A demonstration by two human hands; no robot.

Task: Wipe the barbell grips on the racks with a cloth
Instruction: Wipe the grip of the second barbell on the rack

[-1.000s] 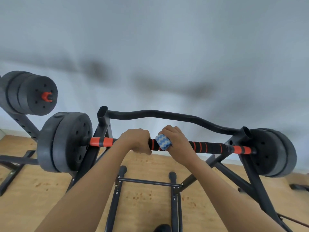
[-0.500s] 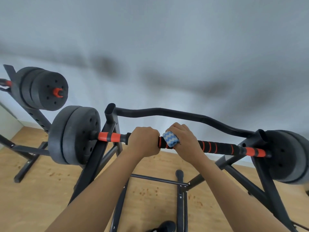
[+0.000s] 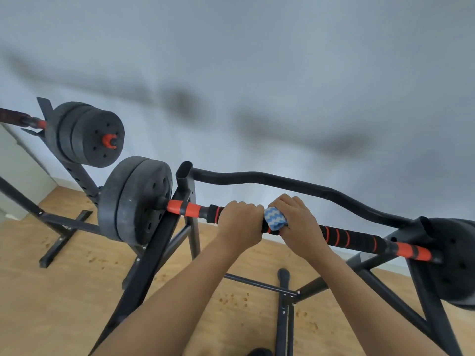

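Observation:
A barbell with a black foam grip ringed in orange lies across a black rack, with black weight plates at each end. My left hand grips the bar left of the middle, fingers curled over it. Just to its right, my right hand wraps a blue-and-white wavy cloth around the grip. The two hands almost touch. The bar under both hands is hidden.
A second barbell with black plates sits on another rack at the far left. A curved black bar runs behind the grip. Rack legs and crossbars stand on the wooden floor below. A grey wall is behind.
The view has swung to the left and the whole scene has shifted right in frame. Both hands keep their hold on the bar, the cloth still between them.

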